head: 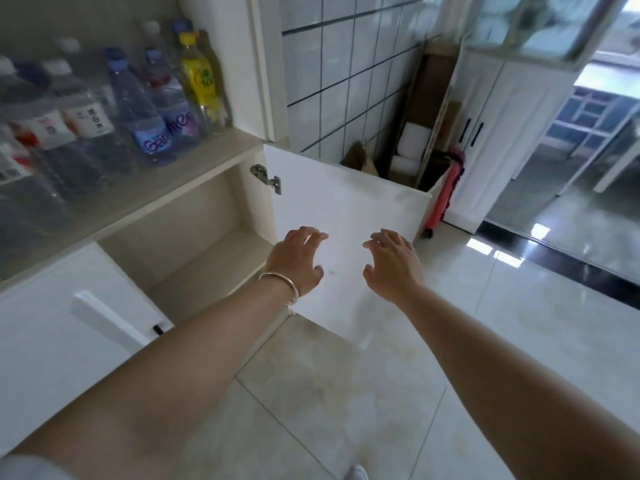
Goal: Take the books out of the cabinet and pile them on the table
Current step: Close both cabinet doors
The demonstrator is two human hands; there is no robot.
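The white cabinet [194, 237] stands at the left with its right door [346, 209] swung wide open. The part of its inside that I can see holds no books; the lower part is hidden by my left arm. My left hand [296, 261], with a bracelet on the wrist, hovers in front of the open door, fingers spread and holding nothing. My right hand [393, 263] is beside it, also spread and holding nothing. No books and no table are in view.
Several plastic bottles [138, 109] stand on the shelf above the open compartment. The left cabinet door [52, 341] is closed. A red thing [445, 195] leans by a second white cabinet [491, 140] at the right. The floor is pale tile.
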